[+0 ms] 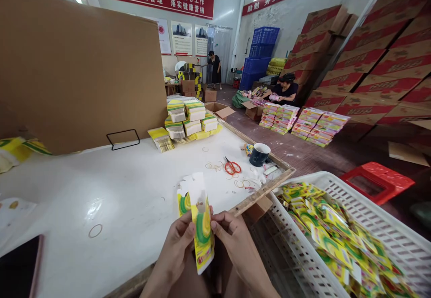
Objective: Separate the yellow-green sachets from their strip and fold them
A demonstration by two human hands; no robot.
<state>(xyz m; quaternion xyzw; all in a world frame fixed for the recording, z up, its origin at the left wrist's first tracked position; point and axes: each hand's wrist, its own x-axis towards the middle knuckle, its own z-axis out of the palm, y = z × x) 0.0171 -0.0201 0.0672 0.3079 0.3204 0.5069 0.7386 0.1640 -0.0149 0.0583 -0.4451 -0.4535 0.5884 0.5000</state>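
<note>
My left hand (175, 248) and my right hand (235, 244) both pinch a small stack of yellow and green printed packets (198, 221) upright, just over the near edge of the white table (117, 199). The fingers of each hand are closed on the stack's sides. A white plastic crate (387, 226) at my right is full of the same loose packets (336, 239).
Red scissors (232, 167), rubber bands (215, 166) and a dark cup (259, 154) lie at the table's right. Banded packet bundles (188, 120) stack at the far side by a cardboard sheet (81, 68). A phone (18, 266), a red stool (377, 183) and seated and standing workers are around.
</note>
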